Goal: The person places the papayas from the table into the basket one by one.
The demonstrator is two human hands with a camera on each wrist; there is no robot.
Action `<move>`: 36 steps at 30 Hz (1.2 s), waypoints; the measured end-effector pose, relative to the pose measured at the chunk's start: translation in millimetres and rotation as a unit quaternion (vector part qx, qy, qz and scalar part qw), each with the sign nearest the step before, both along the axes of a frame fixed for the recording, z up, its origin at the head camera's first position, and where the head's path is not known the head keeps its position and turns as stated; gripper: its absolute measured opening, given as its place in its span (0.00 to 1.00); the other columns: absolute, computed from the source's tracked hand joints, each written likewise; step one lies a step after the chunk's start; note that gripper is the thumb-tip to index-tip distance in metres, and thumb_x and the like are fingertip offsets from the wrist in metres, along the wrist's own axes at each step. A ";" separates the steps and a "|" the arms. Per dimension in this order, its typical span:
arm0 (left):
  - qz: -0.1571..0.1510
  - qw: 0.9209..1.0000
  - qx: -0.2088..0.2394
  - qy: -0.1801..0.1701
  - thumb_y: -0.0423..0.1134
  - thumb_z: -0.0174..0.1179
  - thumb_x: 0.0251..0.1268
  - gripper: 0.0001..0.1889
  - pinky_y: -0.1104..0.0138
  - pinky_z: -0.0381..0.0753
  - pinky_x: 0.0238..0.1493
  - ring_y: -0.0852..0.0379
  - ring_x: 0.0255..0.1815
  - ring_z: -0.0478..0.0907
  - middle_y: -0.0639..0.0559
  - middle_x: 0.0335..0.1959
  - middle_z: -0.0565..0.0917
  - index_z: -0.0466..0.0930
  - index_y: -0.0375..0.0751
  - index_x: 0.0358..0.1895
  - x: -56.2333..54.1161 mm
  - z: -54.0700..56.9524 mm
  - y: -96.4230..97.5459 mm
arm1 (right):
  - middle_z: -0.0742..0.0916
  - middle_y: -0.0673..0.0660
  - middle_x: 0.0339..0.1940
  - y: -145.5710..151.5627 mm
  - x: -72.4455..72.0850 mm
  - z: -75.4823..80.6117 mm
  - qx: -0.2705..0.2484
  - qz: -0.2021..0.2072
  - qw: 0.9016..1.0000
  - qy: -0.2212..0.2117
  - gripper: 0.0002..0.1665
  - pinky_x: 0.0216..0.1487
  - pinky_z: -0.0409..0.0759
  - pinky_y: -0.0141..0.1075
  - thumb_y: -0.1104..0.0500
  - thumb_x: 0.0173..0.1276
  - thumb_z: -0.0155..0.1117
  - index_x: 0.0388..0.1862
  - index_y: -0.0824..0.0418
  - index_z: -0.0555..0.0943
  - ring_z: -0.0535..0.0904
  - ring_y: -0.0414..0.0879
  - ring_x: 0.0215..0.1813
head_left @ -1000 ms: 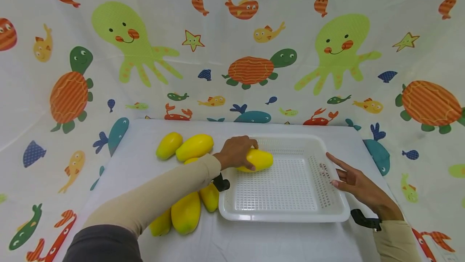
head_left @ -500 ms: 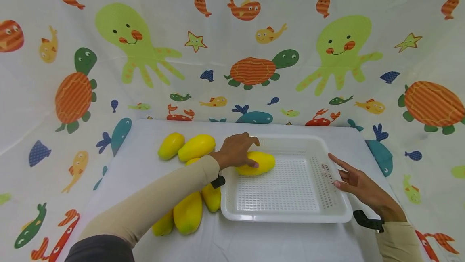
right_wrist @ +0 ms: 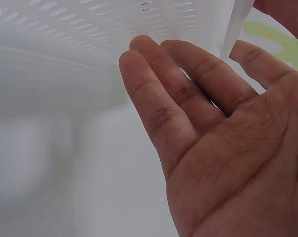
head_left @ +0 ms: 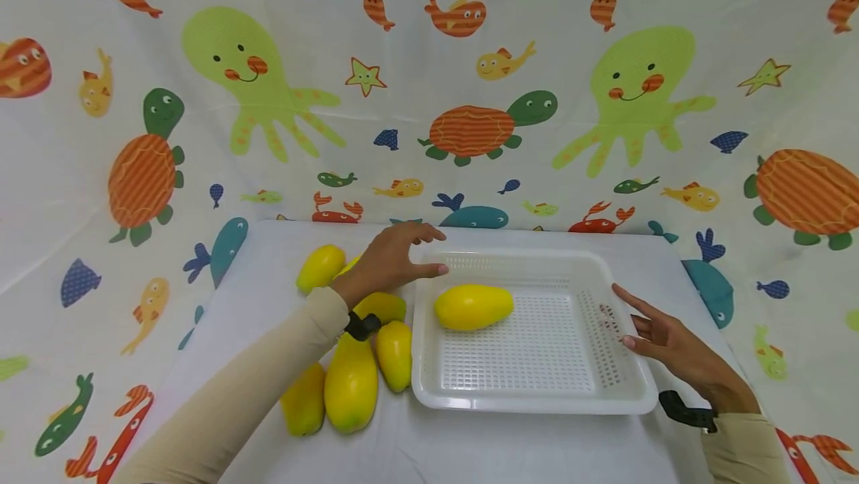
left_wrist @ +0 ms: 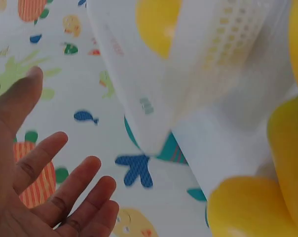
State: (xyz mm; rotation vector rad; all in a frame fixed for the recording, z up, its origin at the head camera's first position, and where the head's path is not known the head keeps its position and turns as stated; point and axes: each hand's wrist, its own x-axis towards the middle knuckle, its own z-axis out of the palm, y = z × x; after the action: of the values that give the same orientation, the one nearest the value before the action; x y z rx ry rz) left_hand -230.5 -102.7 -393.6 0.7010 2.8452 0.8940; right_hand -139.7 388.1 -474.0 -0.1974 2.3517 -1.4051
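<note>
A single yellow papaya (head_left: 473,307) lies on its side in the left part of the white perforated plastic basket (head_left: 530,403). My left hand (head_left: 388,264) hovers by the basket's back left corner, thumb and fingers spread apart with nothing between them. In the left wrist view its fingers (left_wrist: 70,197) are loosely extended, away from the fruit. My right hand (head_left: 674,350) touches the basket's right rim with index finger and thumb. Its other fingers (right_wrist: 159,94) lie nearly straight against the outer wall in the right wrist view.
Several more papayas (head_left: 350,383) rest in a loose group on the white table (head_left: 470,447), left of the basket; my left forearm (head_left: 268,372) passes over some of them. Behind the table hangs a curtain (head_left: 403,44) printed with sea animals.
My left hand has let go of the papaya in the basket and drawn back to the left, past the rim. The right hand stays at the basket's right rim.
</note>
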 end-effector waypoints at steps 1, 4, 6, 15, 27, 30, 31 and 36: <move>0.006 1.000 0.007 0.000 0.59 0.73 0.65 0.31 0.47 0.82 0.66 0.43 0.64 0.80 0.45 0.64 0.85 0.81 0.52 0.68 -0.7 0.9 -6.0 | 0.62 0.72 0.86 0.6 0.0 -0.2 -0.001 0.000 1.000 0.001 0.52 0.60 0.87 0.60 0.55 0.81 0.63 0.90 0.34 0.44 0.81 0.60 0.73; 0.027 1.000 0.016 0.000 0.59 0.74 0.65 0.32 0.47 0.82 0.67 0.44 0.64 0.79 0.46 0.64 0.84 0.81 0.52 0.69 -2.6 0.6 -21.7 | 0.62 0.72 0.86 1.9 0.3 -0.4 -0.003 -0.001 1.000 0.003 0.52 0.58 0.89 0.57 0.55 0.81 0.64 0.90 0.33 0.45 0.84 0.52 0.70; 0.035 0.999 0.024 -0.003 0.59 0.74 0.65 0.33 0.45 0.81 0.68 0.44 0.65 0.78 0.46 0.65 0.84 0.80 0.53 0.70 -3.5 -0.5 -30.2 | 0.62 0.73 0.86 2.6 0.6 -0.6 -0.006 -0.001 1.000 0.003 0.52 0.57 0.89 0.55 0.55 0.80 0.64 0.89 0.33 0.45 0.85 0.49 0.69; 0.060 0.996 0.051 -0.031 0.56 0.76 0.62 0.36 0.41 0.78 0.71 0.39 0.69 0.77 0.45 0.69 0.82 0.77 0.53 0.72 -12.6 -21.6 -59.2 | 0.66 0.70 0.85 3.5 0.7 -3.2 -0.015 -0.002 1.000 0.009 0.53 0.55 0.91 0.52 0.57 0.80 0.65 0.90 0.35 0.45 0.86 0.36 0.65; 0.099 0.990 0.021 -0.095 0.50 0.77 0.62 0.39 0.37 0.72 0.75 0.34 0.74 0.72 0.38 0.75 0.76 0.74 0.48 0.76 -23.2 -56.8 -96.2 | 0.74 0.47 0.80 3.2 0.2 -4.5 -0.023 -0.001 1.000 0.007 0.52 0.56 0.90 0.53 0.58 0.80 0.64 0.90 0.35 0.46 0.85 0.35 0.64; 0.102 0.989 0.010 -0.103 0.50 0.77 0.63 0.38 0.38 0.73 0.75 0.35 0.74 0.72 0.37 0.75 0.76 0.74 0.47 0.75 -26.1 -61.7 -99.0 | 0.73 0.54 0.82 3.0 0.0 -5.2 -0.020 -0.003 1.000 0.009 0.52 0.56 0.90 0.53 0.57 0.80 0.64 0.90 0.35 0.46 0.86 0.39 0.65; 0.101 0.989 0.006 -0.105 0.49 0.77 0.63 0.38 0.39 0.73 0.75 0.35 0.73 0.72 0.38 0.75 0.76 0.74 0.47 0.75 -26.8 -63.0 -99.6 | 0.72 0.57 0.83 3.0 0.0 -5.4 -0.019 -0.003 1.000 0.009 0.52 0.56 0.90 0.54 0.57 0.80 0.64 0.90 0.35 0.46 0.86 0.39 0.66; 0.094 0.990 -0.005 -0.109 0.46 0.77 0.64 0.35 0.41 0.73 0.76 0.36 0.71 0.73 0.38 0.74 0.77 0.76 0.46 0.73 -28.7 -67.0 -99.6 | 0.69 0.64 0.85 2.2 -0.6 -6.0 -0.026 -0.004 1.000 0.004 0.52 0.56 0.90 0.55 0.57 0.80 0.64 0.90 0.34 0.46 0.85 0.40 0.67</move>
State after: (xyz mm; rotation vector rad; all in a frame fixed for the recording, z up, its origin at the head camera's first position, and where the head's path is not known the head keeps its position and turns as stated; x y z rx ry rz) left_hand -259.2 -202.3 -460.6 0.3142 2.7494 0.9169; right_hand -140.3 390.3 -480.0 -0.2076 2.3264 -1.4720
